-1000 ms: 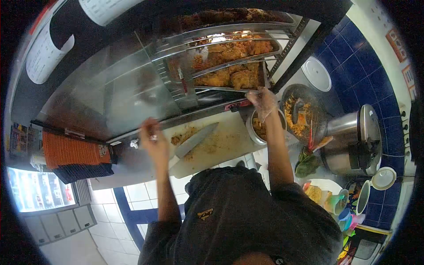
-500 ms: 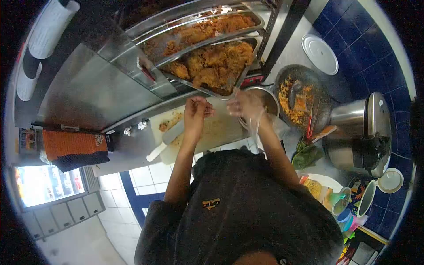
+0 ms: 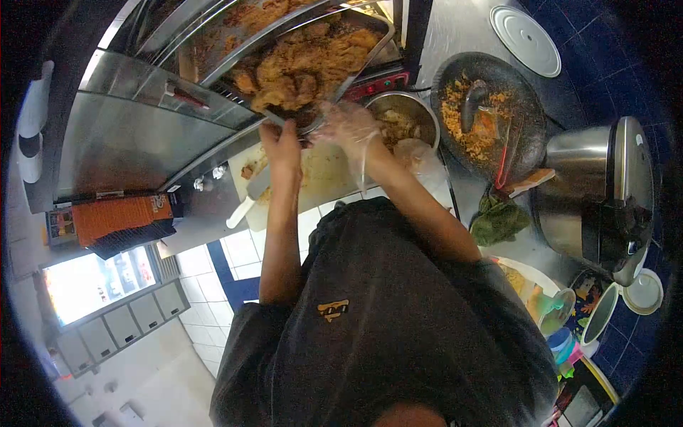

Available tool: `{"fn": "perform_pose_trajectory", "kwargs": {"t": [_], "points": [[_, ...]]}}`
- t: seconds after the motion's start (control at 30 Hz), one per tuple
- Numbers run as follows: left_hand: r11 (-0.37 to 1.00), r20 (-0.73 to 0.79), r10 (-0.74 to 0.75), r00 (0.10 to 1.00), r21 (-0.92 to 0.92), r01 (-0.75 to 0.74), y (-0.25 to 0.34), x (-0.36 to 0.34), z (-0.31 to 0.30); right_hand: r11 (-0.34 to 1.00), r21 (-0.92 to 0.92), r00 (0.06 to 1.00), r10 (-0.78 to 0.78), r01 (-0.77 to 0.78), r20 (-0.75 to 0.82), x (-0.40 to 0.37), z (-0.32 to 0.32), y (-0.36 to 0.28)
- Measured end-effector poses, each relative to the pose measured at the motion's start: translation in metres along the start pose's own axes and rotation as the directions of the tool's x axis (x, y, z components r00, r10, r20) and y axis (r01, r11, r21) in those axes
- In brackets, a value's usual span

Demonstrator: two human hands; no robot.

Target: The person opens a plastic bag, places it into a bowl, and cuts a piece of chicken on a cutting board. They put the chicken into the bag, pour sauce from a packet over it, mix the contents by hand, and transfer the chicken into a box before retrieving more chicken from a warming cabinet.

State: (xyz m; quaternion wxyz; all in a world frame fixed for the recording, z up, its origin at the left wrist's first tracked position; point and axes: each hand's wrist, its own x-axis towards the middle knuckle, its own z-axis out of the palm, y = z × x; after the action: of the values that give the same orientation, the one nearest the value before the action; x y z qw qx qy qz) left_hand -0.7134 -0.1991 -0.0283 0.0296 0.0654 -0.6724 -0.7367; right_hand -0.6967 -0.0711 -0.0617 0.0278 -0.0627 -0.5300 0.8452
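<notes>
A metal tray point(image 3: 388, 39) of fried chicken pieces point(image 3: 306, 64) sits in the glass-sided cabinet, its front corner jutting toward me. My left hand point(image 3: 282, 151) is closed at the tray's front edge, with the thumb on top. Beside it, my right hand point(image 3: 348, 134), in a clear plastic glove, is at the tray's front corner; its fingers are blurred. Below my hands lies a cutting board point(image 3: 327, 171) with crumbs. A white-handled knife point(image 3: 247, 203) rests on its left side.
Right of my hands stand a metal pot point(image 3: 402, 121) with food pieces and a dark pan point(image 3: 526, 107) with orange bits and red-handled tongs point(image 3: 504, 171). Farther right are a green cloth point(image 3: 498, 219) and a large steel cooker point(image 3: 583, 192). A round lid point(image 3: 526, 41) lies behind.
Both hands have moved forward and left to the tray's front edge; before, they hung just in front of it. The camera view has shifted, bringing the pot's contents into sight.
</notes>
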Motion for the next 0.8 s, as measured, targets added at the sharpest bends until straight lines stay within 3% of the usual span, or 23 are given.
{"fn": "perform_pose_trajectory", "kwargs": {"t": [0.03, 0.07, 0.13, 0.17, 0.23, 0.3, 0.33, 0.4, 0.43, 0.5, 0.63, 0.7, 0.77, 0.8], "points": [[1.0, 0.0, -0.003, 1.0, 0.005, 0.003, 0.002, 0.002, -0.007, 0.961, 0.189, 0.978, 0.209, -0.2, -0.026, -0.016, 0.009, -0.013], [0.999, 0.044, -0.041, 0.998, 0.024, 0.04, 0.005, 0.006, -0.018, 0.96, 0.193, 0.977, 0.21, -0.201, -0.025, -0.024, 0.01, -0.021], [0.992, 0.122, -0.117, 0.986, 0.063, 0.11, 0.013, 0.011, -0.04, 0.966, 0.015, 0.958, 0.254, -0.258, 0.13, -0.032, 0.005, -0.028], [0.993, 0.171, -0.098, 0.98, 0.083, 0.085, 0.016, 0.01, -0.044, 0.966, 0.01, 0.957, 0.256, -0.26, 0.139, -0.031, -0.002, -0.029], [0.99, 0.152, -0.103, 0.983, 0.115, 0.086, 0.023, 0.008, -0.047, 0.964, 0.197, 0.972, 0.203, -0.177, -0.119, -0.03, -0.025, -0.029], [0.982, 0.144, -0.127, 0.981, 0.158, 0.104, 0.029, -0.001, -0.048, 0.885, 0.465, 0.979, 0.069, 0.029, -0.193, -0.017, -0.052, -0.029], [0.98, 0.136, -0.153, 0.979, 0.147, 0.133, 0.032, -0.007, -0.047, 0.885, 0.465, 0.978, 0.075, 0.024, -0.194, -0.012, -0.062, -0.034], [0.977, 0.121, -0.181, 0.976, 0.136, 0.164, 0.032, -0.02, -0.049, 0.983, 0.183, 0.885, 0.069, 0.018, -0.46, -0.01, -0.059, -0.079], [0.975, 0.143, -0.184, 0.972, 0.155, 0.162, 0.031, -0.026, -0.05, 0.983, 0.185, 0.887, 0.073, 0.014, -0.456, -0.011, -0.063, -0.086], [0.966, 0.151, -0.212, 0.966, 0.184, 0.183, 0.03, -0.038, -0.049, 0.996, -0.021, 0.9, 0.07, -0.088, -0.429, -0.018, -0.078, -0.099], [0.971, 0.197, -0.187, 0.962, 0.186, 0.151, 0.025, -0.06, -0.059, 0.978, -0.107, 0.912, 0.122, -0.177, -0.391, -0.039, -0.1, -0.126], [0.965, 0.171, -0.218, 0.961, 0.184, 0.186, 0.033, -0.074, -0.061, 0.808, -0.468, 0.864, 0.097, -0.358, -0.494, -0.052, -0.088, -0.142], [0.947, 0.155, -0.285, 0.946, 0.2, 0.253, 0.034, -0.088, -0.066, 0.97, -0.194, 0.924, 0.063, -0.145, -0.378, -0.056, -0.141, -0.092], [0.938, 0.115, -0.3, 0.947, 0.216, 0.271, 0.041, -0.095, -0.061, 0.734, -0.675, 0.958, -0.242, 0.075, -0.157, -0.061, -0.159, -0.089]]}}
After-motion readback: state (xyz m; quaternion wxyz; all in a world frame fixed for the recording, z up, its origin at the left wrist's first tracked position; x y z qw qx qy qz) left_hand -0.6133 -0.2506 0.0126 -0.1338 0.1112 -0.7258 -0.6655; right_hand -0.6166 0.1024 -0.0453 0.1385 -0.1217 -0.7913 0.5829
